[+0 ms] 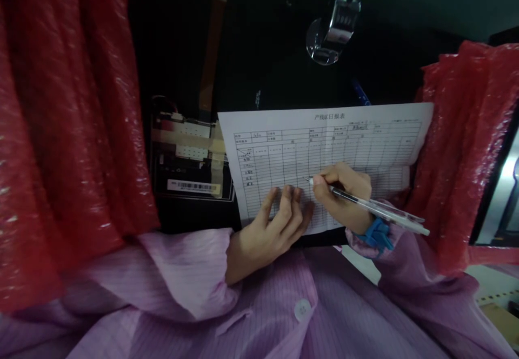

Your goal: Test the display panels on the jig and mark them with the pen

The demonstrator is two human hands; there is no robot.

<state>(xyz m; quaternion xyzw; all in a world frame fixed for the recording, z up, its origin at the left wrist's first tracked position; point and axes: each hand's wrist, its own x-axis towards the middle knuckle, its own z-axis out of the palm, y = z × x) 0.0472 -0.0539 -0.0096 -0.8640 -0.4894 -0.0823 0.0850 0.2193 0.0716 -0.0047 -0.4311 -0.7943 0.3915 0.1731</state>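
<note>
The two hands are both at one printed sheet of paper [292,156], which lies flat under them. The left hand [273,226] rests loosely open on its near part, fingers a little bent. The right hand [344,194] is closed around one white pen [389,215], its tip at the table of rows. One blue band [377,234] circles the right wrist. Just beyond the left hand, to its left, one circuit board [186,156] lies by the sheet's left edge, with a ribbon cable [213,51] running away from it. Two bundles of red bubble wrap, left [73,132] and right [458,148], flank the hands; the sheet's right edge meets the right one. Past the sheet's far edge is one blue pen [360,93]. Farther, across a stretch of dark bench [267,40], sits one shiny metal-and-clear piece [340,24].
</note>
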